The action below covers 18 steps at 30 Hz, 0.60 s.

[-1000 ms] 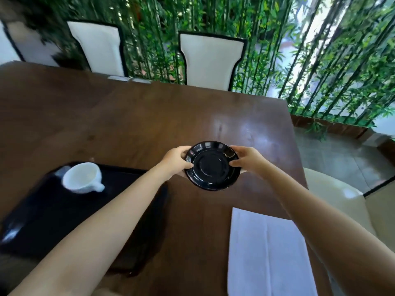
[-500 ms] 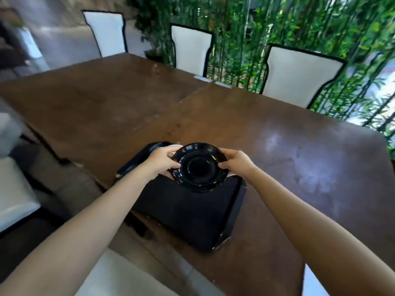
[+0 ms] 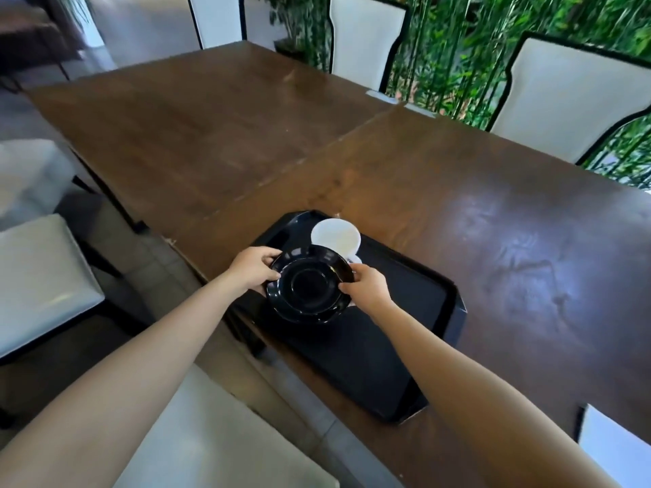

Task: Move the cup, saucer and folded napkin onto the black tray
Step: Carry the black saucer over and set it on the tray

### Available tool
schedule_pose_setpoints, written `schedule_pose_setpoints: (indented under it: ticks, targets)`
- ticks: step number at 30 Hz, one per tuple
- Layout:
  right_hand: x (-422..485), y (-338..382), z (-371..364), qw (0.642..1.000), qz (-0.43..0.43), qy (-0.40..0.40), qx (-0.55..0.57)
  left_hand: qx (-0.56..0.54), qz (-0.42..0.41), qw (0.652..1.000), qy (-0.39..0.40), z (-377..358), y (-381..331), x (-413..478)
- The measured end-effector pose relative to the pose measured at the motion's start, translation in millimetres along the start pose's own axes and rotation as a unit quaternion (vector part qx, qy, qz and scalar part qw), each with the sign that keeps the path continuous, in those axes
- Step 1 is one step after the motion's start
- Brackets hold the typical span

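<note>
I hold a glossy black saucer by its rim with both hands, my left hand on its left edge and my right hand on its right edge. The saucer hovers over the far left part of the black tray, tilted a little toward me. A white cup stands on the tray just behind the saucer, its handle partly hidden by the saucer's rim. The white folded napkin lies on the table at the bottom right corner, cut off by the frame.
The tray lies near the front edge of a long brown wooden table. White chairs stand along the far side before green bamboo. A white seat is at my left and another cushion sits below my arms.
My view has swung left and the saucer has travelled with both hands from above bare table near the napkin to above the tray, close in front of the cup.
</note>
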State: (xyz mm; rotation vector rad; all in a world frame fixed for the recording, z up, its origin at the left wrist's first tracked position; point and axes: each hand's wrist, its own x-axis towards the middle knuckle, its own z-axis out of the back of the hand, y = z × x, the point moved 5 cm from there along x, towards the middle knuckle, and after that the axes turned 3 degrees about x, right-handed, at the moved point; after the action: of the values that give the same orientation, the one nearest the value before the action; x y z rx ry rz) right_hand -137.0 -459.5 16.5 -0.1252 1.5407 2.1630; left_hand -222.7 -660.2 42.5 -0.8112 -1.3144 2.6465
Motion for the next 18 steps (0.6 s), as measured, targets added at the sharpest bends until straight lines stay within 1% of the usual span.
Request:
schedule_pose_setpoints:
  ticks: [3,9,14,18]
  targets:
    - [2,-8,-6,1.000,0.003,-0.013,-0.018,-0.008,-0.001,1.000,0.002,-2,11,5]
    - [2,-16,-14,0.999,0.018,-0.032,-0.004,-0.002,-0.028,0.999,-0.017,0,24,15]
    - [1,-25,-20,1.000,0.014,-0.022,0.009,0.010,-0.041,0.999,-0.012,-1,34,17]
    - [1,-32,-28,1.000,0.008,-0.008,0.002,0.017,-0.031,0.999,-0.007,-3,42,16]
